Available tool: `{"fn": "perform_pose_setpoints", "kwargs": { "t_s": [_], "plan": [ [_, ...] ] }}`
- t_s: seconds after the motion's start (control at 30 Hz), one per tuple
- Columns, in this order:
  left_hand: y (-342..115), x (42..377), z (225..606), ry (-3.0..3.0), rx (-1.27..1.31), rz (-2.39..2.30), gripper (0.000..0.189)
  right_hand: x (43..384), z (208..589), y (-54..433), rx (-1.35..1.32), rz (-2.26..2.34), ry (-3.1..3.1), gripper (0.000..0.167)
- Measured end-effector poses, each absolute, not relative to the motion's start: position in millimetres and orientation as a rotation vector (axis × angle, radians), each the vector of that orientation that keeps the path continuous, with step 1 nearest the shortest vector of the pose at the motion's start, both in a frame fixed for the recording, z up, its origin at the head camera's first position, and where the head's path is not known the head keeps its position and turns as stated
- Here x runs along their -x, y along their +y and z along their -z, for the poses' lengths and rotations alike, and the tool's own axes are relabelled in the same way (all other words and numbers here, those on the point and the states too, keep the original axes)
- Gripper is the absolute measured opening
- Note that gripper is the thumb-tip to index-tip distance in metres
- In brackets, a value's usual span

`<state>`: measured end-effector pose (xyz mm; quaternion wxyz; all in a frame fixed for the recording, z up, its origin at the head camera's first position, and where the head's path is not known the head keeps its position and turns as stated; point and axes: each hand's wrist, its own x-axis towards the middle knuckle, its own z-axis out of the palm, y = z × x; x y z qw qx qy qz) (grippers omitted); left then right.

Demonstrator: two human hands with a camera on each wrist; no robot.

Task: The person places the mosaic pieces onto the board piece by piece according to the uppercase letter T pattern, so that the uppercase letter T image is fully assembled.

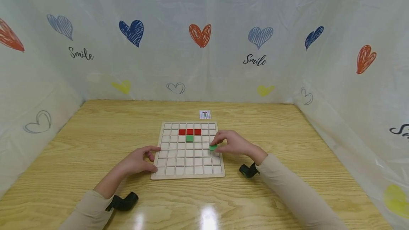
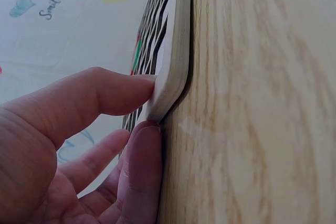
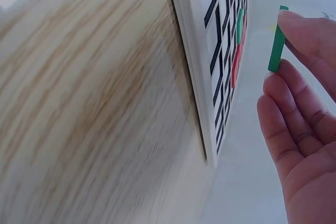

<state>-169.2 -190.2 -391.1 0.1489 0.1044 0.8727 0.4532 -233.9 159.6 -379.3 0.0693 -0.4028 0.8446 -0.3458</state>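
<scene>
A light wooden grid board (image 1: 219,175) lies flat on the table. Several small tiles sit in its cells: a row of three red tiles (image 1: 190,131), and one green tile (image 1: 190,138) under the middle red one. My left hand (image 1: 138,160) rests at the board's left edge, thumb at the near corner, index finger farther up the rim. In the left wrist view, another fingertip (image 2: 147,135) is against the board's side. With thumb and fingertips my right hand (image 1: 234,142) pinches a second green tile (image 3: 278,40), held above the right side of the board.
A small printed card (image 1: 205,114) with a T-shaped red and green pattern lies just beyond the board. White sheeting with hearts and "Smile" prints encloses the wooden table (image 1: 96,127) at the back and sides. A black wrist device (image 1: 124,201) hangs under each forearm.
</scene>
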Motion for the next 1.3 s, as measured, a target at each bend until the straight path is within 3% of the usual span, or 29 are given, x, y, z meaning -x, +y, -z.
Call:
{"fn": "perform_pose_setpoints", "kwargs": {
  "t_s": [1.3],
  "plan": [
    [-192.0, 170.0, 393.3, 2.507, -0.350, -1.315, 0.067, 253.8, 377.4, 98.4, 1.357, 0.941, 2.513, 0.017]
  ]
}}
